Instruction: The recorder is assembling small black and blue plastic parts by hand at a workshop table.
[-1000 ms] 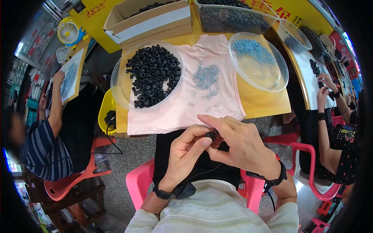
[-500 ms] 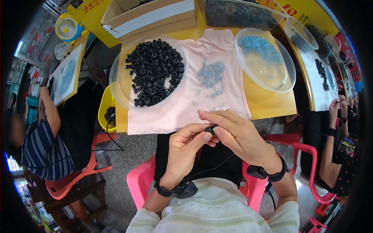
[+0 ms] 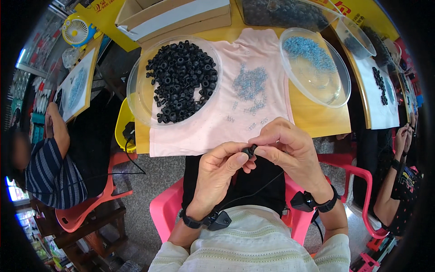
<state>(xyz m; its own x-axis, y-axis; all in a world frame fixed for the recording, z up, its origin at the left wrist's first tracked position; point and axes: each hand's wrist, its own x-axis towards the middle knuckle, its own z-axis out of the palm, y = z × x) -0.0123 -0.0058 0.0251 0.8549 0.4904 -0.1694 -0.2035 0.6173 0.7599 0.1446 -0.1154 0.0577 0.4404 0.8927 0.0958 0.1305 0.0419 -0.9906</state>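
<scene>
At the far left of the frame, a person in a striped shirt (image 3: 54, 174) sits by a slanted board (image 3: 93, 75), fingers hard to make out. Left of top centre, black ring-shaped pieces (image 3: 181, 75) hide most of the bottom of a round clear tray (image 3: 136, 106); the cardboard box (image 3: 181, 22) beyond is cut off by the upper edge. Just below centre, the left hand (image 3: 215, 170) pinches a small black part (image 3: 248, 151) between thumb and fingers, its forearm angling up from the lower edge. Fingertips cover some of the part, so whether it is one piece or two is unclear. Above it, tiny blue pieces (image 3: 249, 81) lie on a pink garment (image 3: 199, 136). From the right, the right hand (image 3: 290, 147) closes thumb and forefinger on the part's other end, knuckles raised, wrist bent. At the far right, a co-worker's hands (image 3: 403, 138) are too small to read.
</scene>
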